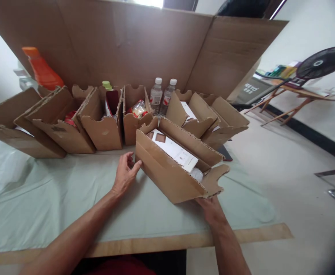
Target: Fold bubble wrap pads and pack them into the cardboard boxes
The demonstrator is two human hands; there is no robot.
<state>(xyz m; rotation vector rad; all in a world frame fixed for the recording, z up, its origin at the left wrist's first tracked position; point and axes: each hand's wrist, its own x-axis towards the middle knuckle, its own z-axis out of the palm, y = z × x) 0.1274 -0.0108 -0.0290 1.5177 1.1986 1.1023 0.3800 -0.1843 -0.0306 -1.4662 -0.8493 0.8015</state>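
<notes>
A narrow open-topped cardboard box (167,168) sits at a slant above the pale green cloth, its right end nearer to me. Inside it lie a white printed carton (174,149) and a clear plastic item (196,174). My right hand (211,209) is under the box's near right end and grips it there; its fingers are mostly hidden. At the left end, my left hand (125,172) has its thumb against the lower corner, with loosely bent fingers apart from the thumb.
Behind stand several cardboard bins (106,131) with packaged goods. Two clear bottles (156,95) stand among them, and an orange bottle (44,70) is at the left. A tall cardboard panel (127,42) rises behind. A fan (318,63) stands at the right.
</notes>
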